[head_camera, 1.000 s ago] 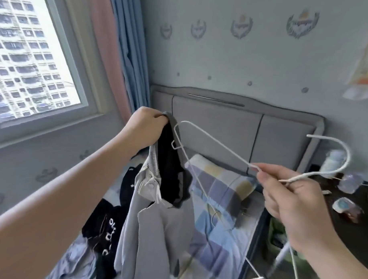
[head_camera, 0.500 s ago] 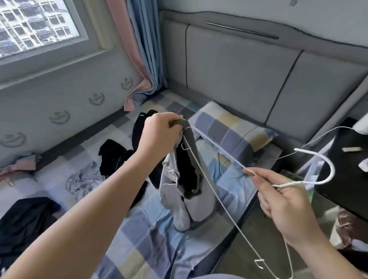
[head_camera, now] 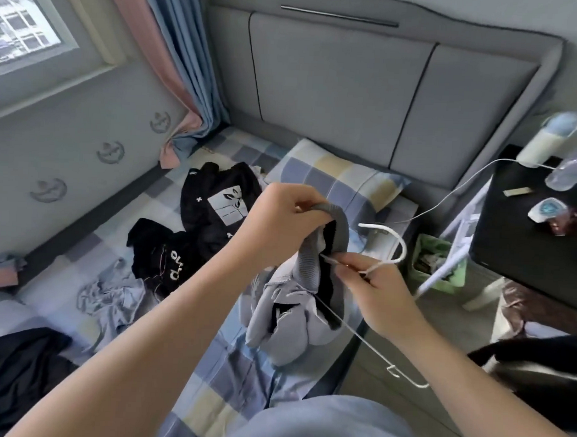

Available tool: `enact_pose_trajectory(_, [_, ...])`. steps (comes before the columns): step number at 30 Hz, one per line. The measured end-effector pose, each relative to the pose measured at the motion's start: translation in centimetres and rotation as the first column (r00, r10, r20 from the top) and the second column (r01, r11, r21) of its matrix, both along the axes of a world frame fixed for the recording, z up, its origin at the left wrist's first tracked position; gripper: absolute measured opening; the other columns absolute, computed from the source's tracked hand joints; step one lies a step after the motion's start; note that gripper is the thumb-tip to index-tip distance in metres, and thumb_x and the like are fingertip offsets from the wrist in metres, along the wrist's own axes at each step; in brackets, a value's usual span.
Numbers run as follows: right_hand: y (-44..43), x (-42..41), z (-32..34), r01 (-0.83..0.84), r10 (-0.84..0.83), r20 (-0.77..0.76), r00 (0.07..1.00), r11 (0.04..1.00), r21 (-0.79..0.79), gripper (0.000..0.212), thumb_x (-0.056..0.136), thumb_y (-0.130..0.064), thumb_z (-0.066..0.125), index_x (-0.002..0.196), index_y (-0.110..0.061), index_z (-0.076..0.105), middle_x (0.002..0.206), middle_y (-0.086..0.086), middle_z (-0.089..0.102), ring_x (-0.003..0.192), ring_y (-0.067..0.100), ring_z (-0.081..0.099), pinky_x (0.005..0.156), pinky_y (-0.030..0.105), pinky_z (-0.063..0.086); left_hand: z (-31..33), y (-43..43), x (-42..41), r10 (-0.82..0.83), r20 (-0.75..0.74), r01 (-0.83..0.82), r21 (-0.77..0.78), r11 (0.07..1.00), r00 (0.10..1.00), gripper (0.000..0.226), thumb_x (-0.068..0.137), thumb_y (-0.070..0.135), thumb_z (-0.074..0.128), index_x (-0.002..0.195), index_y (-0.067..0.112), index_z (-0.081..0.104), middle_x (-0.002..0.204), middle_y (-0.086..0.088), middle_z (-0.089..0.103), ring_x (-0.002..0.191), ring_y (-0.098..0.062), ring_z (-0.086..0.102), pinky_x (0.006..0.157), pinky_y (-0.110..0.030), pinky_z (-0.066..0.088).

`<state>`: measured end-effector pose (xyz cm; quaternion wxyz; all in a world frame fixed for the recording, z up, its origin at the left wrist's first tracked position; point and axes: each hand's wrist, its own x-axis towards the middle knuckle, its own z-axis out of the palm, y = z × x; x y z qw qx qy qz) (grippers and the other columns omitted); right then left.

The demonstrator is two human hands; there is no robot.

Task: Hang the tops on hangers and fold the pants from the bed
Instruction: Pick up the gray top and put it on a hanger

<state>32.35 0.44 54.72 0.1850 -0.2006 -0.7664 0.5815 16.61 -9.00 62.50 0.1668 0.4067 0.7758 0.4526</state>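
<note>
"Head view: what differs from half a second back?"

"The hands have closed up. The right hand (head_camera: 376,293) was well apart from the cloth. Now it sits just beside the collar of the black-lined, ribbed-collar grey top (head_camera: 287,319). One arm of the thin white wire hanger (head_camera: 400,242) has gone inside the neck opening."

"How do the hands hold?"

"The left hand (head_camera: 287,218) has its fingers curled round the ribbed collar and holds it up. The right pinches the hanger's neck just under the hook, thumb against fingers."

"And the top itself?"

"It hangs from the left hand, with its lower folds bunched on the checked-sheet bed (head_camera: 229,363), near the bed's right edge."

"Edges and room?"

"The hanger's free arm slants down past that edge, over the strip of floor (head_camera: 447,322) between the bed and the black bedside surface (head_camera: 525,243). A green box (head_camera: 439,256) stands in that strip, nearer the grey padded headboard (head_camera: 334,89). Left of the top lie black printed clothes (head_camera: 222,203) and a pale crumpled garment (head_camera: 111,297). Bare sheet shows in front of the top."
</note>
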Motion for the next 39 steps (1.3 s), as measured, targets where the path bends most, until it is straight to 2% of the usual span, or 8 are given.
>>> enact_pose_trajectory(7, [-1.1, -0.7, -1.0, -0.041, -0.014, -0.210, 0.978, 0.966, -0.256, 0.024, 0.095, -0.014, 0.057, 0.083, -0.021, 0.076, 0.052, -0.018, 0.052, 0.044, -0.001, 0.044, 0.047, 0.008, 0.033, -1.0, -1.2, 1.6, -0.198, -0.025, 0.193, -0.125, 0.973, 0.980, 0.017, 0.089, 0.014, 0.068, 0.095, 0.024, 0.079, 0.084, 0.015, 0.073, 0.083, -0.003, 0.066, 0.078, -0.027, 0.056])
enact_pose_trajectory(9, [-0.7, -0.3, -0.6, -0.056, -0.016, -0.227, 0.974, 0.951, -0.305, 0.018, 0.092, -0.022, 0.061, 0.081, -0.014, 0.071, 0.050, -0.015, 0.041, 0.041, 0.003, 0.032, 0.042, 0.014, 0.028, -1.1, -2.1, 1.8, -0.277, -0.202, 0.255, -0.128, 0.958, 0.940, 0.020, 0.089, 0.032, 0.066, 0.107, 0.029, 0.076, 0.095, 0.019, 0.063, 0.090, -0.001, 0.057, 0.085, -0.019, 0.046])
enact_pose_trajectory(13, [0.6, 1.1, 0.7, -0.108, 0.062, -0.232, 0.971, 0.975, -0.193, 0.023, 0.091, -0.030, 0.062, 0.102, -0.016, 0.077, 0.048, -0.004, 0.034, 0.042, 0.017, 0.022, 0.042, 0.027, 0.017, -0.5, -3.6, 0.4, -0.350, -0.643, 0.136, -0.358, 0.924, 0.682, 0.050, 0.089, 0.067, 0.034, 0.114, 0.041, 0.070, 0.109, 0.014, 0.061, 0.112, -0.017, 0.048, 0.099, -0.039, 0.036])
enact_pose_trajectory(17, [2.6, 2.7, 1.9, -0.094, 0.074, -0.162, 0.984, 0.989, -0.118, 0.021, 0.086, -0.035, 0.069, 0.102, -0.024, 0.077, 0.056, 0.000, 0.056, 0.042, 0.015, 0.036, 0.041, 0.023, 0.029, -0.4, -4.7, -1.9, -0.408, -0.599, 0.181, -0.404, 0.897, 0.689, 0.050, 0.101, 0.053, 0.033, 0.099, 0.021, 0.071, 0.089, 0.007, 0.065, 0.087, -0.019, 0.062, 0.064, -0.039, 0.051])
enact_pose_trajectory(25, [5.6, 5.2, -0.3, 0.056, -0.056, 0.028, 0.998, 0.998, 0.007, 0.017, 0.088, -0.033, 0.062, 0.092, -0.036, 0.078, 0.072, 0.005, 0.069, 0.060, 0.013, 0.053, 0.058, 0.019, 0.041, -2.1, -5.8, -2.0, -0.319, -0.444, 0.246, -0.216, 0.945, 0.837, 0.026, 0.101, 0.023, 0.059, 0.079, 0.009, 0.065, 0.070, 0.003, 0.056, 0.070, -0.020, 0.056, 0.065, -0.045, 0.049])
enact_pose_trajectory(28, [4.9, 4.6, -0.3, 0.045, -0.046, 0.013, 0.999, 0.998, 0.045, 0.020, 0.096, -0.023, 0.063, 0.094, -0.036, 0.077, 0.074, 0.001, 0.071, 0.069, 0.007, 0.063, 0.067, 0.011, 0.046, -2.6, -5.3, -0.6, -0.299, -0.409, 0.258, -0.154, 0.954, 0.862, 0.038, 0.100, 0.020, 0.060, 0.065, 0.030, 0.049, 0.061, 0.009, 0.046, 0.062, -0.015, 0.050, 0.060, -0.042, 0.047])
enact_pose_trajectory(35, [3.1, 3.4, 0.2, 0.042, -0.049, 0.067, 0.997, 0.993, 0.107, 0.023, 0.097, -0.014, 0.064, 0.095, -0.032, 0.078, 0.086, -0.005, 0.075, 0.085, 0.037, 0.066, 0.085, 0.052, 0.052, -4.0, -4.8, 0.6, -0.250, -0.360, 0.233, -0.090, 0.968, 0.899, 0.050, 0.099, 0.022, 0.062, 0.060, 0.030, 0.032, 0.055, 0.006, 0.034, 0.054, -0.014, 0.039, 0.053, -0.039, 0.037])
enact_pose_trajectory(39, [1.7, 3.7, 0.0, 0.264, -0.243, -0.111, 0.964, 0.805, 0.532, 0.024, 0.093, -0.008, 0.069, 0.115, -0.018, 0.071, 0.121, -0.005, 0.064, 0.120, 0.013, 0.056, 0.109, 0.029, 0.040, -4.4, -4.9, 0.5, -0.145, -0.293, 0.148, -0.011, 0.989, 0.945, 0.044, 0.099, 0.021, 0.061, 0.064, 0.005, 0.040, 0.054, -0.004, 0.036, 0.052, -0.016, 0.033, 0.053, -0.035, 0.034])
